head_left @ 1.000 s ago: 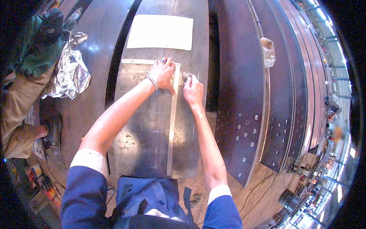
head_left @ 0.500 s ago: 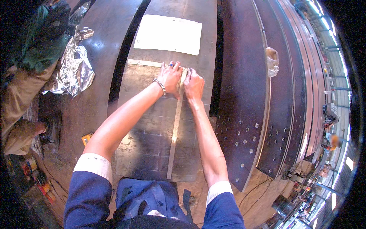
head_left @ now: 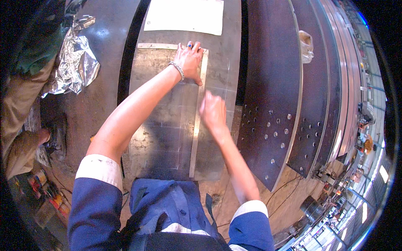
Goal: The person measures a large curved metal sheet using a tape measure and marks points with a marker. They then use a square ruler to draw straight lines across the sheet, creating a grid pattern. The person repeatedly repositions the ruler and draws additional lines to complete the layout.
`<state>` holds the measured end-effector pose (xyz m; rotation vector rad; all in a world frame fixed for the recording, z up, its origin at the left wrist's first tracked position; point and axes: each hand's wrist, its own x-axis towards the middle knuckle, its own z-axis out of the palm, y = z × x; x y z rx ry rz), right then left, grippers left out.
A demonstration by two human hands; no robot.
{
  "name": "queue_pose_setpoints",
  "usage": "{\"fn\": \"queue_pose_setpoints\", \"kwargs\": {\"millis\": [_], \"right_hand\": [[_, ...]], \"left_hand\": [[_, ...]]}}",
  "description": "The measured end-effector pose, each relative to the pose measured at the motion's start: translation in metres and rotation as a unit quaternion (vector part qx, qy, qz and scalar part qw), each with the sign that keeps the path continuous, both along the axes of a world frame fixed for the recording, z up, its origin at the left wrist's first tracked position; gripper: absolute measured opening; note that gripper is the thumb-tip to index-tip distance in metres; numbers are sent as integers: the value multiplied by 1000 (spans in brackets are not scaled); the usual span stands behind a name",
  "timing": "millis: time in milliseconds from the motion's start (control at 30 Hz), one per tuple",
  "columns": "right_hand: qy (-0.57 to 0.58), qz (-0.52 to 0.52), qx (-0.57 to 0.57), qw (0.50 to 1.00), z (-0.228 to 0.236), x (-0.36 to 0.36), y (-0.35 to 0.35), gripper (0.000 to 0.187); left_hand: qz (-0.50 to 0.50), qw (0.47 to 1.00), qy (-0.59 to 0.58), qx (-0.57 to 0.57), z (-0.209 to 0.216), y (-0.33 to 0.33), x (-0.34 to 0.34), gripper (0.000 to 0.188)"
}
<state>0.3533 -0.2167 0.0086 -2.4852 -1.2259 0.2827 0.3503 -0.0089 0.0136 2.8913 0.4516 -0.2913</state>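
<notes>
An L-shaped metal framing square [head_left: 197,121] lies flat on a dark steel plate [head_left: 159,161]. Its short arm points left; the long one runs down toward my body. My left hand [head_left: 189,60], with a ring and a chain bracelet, presses on the square near its corner, fingers spread, thumb on the long arm. Just right of the long arm is my right hand [head_left: 214,109], curled closed and slightly blurred. Whatever its fingers pinch is hidden. Faint pale lines cross the plate.
A white paper sheet [head_left: 184,16] lies on the plate beyond the square. Crumpled foil [head_left: 77,62] sits at the left, beside another person's trousers [head_left: 21,104]. Long steel plates with holes [head_left: 268,125] stretch along the right, one bearing a clear plastic container [head_left: 306,46]. Dark gaps separate the plates.
My right hand has moved from the square's corner down along its long arm, toward my body. My left hand stays pressed near the corner. The whole view has shifted slightly.
</notes>
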Motion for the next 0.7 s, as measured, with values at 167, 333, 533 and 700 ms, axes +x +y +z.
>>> {"fn": "queue_pose_setpoints", "kwargs": {"millis": [167, 333, 533, 700], "right_hand": [[143, -17, -158, 977, 42, -84, -90, 10], [156, -100, -72, 980, 45, -76, -101, 13], [230, -277, 179, 915, 84, -76, -125, 16], [154, -228, 102, 956, 55, -126, -165, 15]], "left_hand": [[-3, 1000, -12, -11, 0, -2, 2, 135], [-6, 1000, -1, -15, 3, 1, 4, 137], [-12, 999, -47, 21, -15, 9, -2, 125], [72, 975, -179, -112, -7, 46, -12, 51]]}}
